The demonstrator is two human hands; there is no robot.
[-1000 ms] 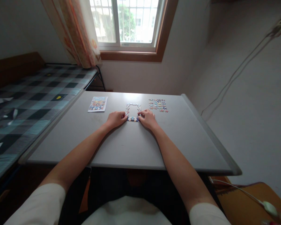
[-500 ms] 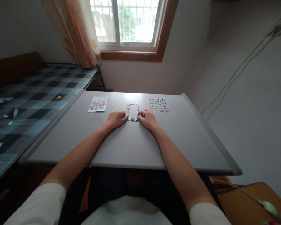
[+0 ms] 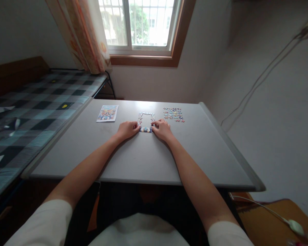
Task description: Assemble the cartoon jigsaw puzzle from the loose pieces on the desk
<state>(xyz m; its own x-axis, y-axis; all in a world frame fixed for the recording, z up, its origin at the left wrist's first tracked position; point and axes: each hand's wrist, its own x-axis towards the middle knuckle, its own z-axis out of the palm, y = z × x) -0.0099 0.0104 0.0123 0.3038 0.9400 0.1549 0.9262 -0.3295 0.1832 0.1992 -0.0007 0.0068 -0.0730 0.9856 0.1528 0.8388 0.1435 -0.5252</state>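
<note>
A partly joined jigsaw puzzle (image 3: 145, 130) lies flat on the grey-white table (image 3: 141, 157). Its pieces form a rectangular border around a bare middle, with a deeper blue-and-white band along the near side. At its lower left edge, my left hand (image 3: 128, 130) rests with curled fingers closed against the border. My right hand (image 3: 162, 129) grips the lower right edge, thumb and forefinger on the border pieces. Whether a separate loose piece is between those fingertips is too small to tell. Several loose puzzle pieces (image 3: 173, 113) lie in rows beyond my right hand.
A printed picture sheet (image 3: 107, 113) lies at the table's back left. Left of the table stands a bed with a checked cover (image 3: 48, 99). A window (image 3: 143, 27) and an orange curtain (image 3: 84, 37) are behind; a cable (image 3: 256, 82) hangs along the right wall.
Almost nothing differs. Both hands stay at the lower sides of the jigsaw puzzle, and the loose pieces and picture sheet keep their places.
</note>
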